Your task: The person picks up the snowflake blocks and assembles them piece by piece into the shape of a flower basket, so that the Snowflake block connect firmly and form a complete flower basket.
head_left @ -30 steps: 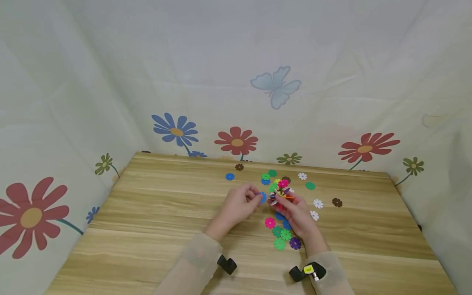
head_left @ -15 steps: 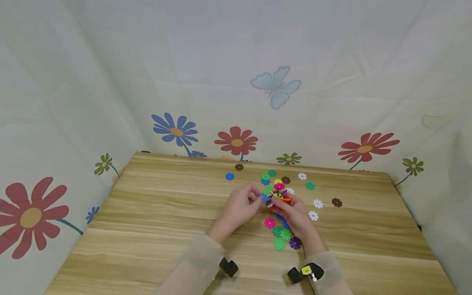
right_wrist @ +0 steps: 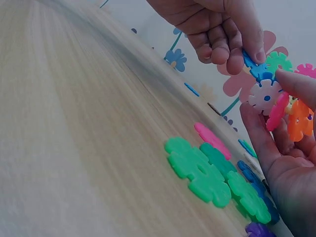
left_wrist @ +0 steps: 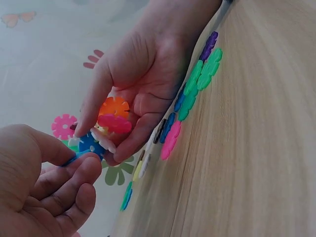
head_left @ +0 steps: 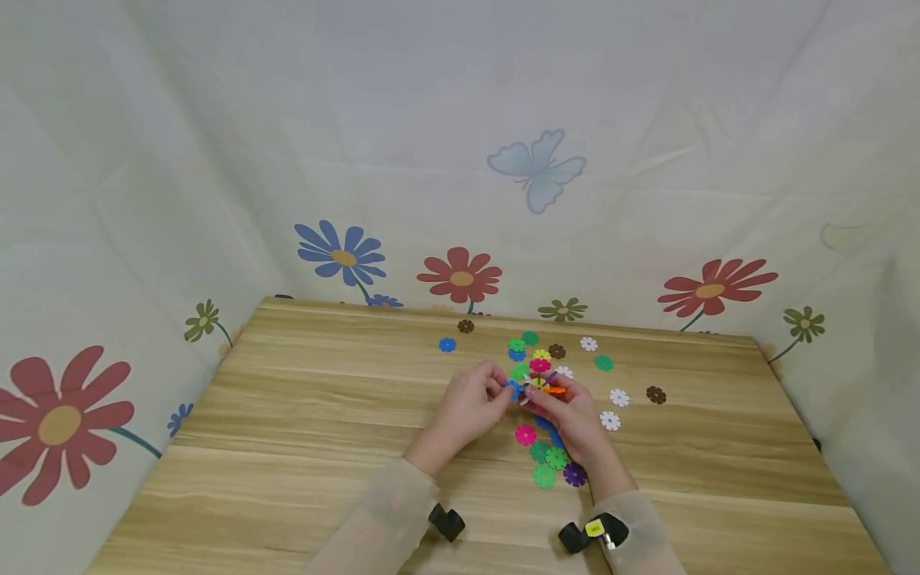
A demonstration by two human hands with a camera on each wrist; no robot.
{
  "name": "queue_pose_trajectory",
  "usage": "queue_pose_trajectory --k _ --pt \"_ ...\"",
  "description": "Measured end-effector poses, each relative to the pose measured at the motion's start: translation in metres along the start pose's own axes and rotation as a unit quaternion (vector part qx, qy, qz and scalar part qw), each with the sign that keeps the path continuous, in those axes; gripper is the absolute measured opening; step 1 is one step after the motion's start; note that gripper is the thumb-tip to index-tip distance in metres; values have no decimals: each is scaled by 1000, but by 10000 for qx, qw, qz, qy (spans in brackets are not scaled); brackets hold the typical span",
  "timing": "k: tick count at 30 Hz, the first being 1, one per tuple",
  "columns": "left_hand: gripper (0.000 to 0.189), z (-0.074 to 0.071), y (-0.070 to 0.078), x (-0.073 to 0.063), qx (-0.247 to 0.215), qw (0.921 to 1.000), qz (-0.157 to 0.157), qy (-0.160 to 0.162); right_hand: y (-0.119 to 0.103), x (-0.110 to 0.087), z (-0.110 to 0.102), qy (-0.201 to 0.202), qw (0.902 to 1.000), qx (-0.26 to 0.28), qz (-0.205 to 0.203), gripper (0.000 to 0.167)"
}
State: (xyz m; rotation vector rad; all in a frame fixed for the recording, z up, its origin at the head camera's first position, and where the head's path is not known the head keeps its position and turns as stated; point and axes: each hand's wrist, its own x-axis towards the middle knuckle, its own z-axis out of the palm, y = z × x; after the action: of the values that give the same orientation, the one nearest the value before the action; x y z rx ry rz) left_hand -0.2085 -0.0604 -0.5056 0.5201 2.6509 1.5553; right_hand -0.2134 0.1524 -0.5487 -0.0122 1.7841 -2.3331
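Between thumb and fingers, my left hand (head_left: pixel 469 406) pinches a blue notched flower-shaped disc (head_left: pixel 513 387). My right hand (head_left: pixel 578 419) grips a cluster of interlocked plastic discs (right_wrist: pixel 265 97), with white, pink, orange, yellow and blue pieces showing. In the right wrist view the pinched blue disc (right_wrist: pixel 251 61) meets another blue disc at the cluster's edge; whether their slots are joined I cannot tell. The orange disc (left_wrist: pixel 114 106) and a pink disc (left_wrist: pixel 64 127) stick out in the left wrist view. Both hands are held above the table, and the right fingers hide part of the cluster.
Loose discs lie around the hands on the wooden table (head_left: pixel 302 415). Near the right forearm are a pink disc (head_left: pixel 525 434), green discs (head_left: pixel 544 477) and a purple disc (head_left: pixel 574 475). White discs (head_left: pixel 619 398) and a brown disc (head_left: pixel 656 395) lie to the right.
The cluster in my right hand has shifted slightly left and turned, its upper pink disc moving left. The gap to the blue disc in my left hand has narrowed.
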Motion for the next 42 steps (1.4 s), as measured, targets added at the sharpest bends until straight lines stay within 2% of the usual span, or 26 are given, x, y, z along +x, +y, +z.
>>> queue_pose_trajectory --k 10,17,24,28,35,42 --pt "8 2 0 -2 -91 9998 137 -93 -1 0 2 231 9996 -128 5 31" --pt "9 2 4 -3 -134 9997 176 -125 -1 0 -2 85 9998 -190 46 38" --pt "14 5 9 -4 367 9983 430 -141 0 -1 -8 -1 9995 -318 42 26" --pt "15 6 9 -4 327 9981 520 -84 1 -1 -9 -10 9993 -362 -62 27" --pt "16 7 6 -5 304 9984 431 -195 1 -2 -10 -49 9991 -414 -116 29" --pt "8 3 4 -3 201 9986 440 -195 -3 -2 -7 -118 9995 -266 -90 32"
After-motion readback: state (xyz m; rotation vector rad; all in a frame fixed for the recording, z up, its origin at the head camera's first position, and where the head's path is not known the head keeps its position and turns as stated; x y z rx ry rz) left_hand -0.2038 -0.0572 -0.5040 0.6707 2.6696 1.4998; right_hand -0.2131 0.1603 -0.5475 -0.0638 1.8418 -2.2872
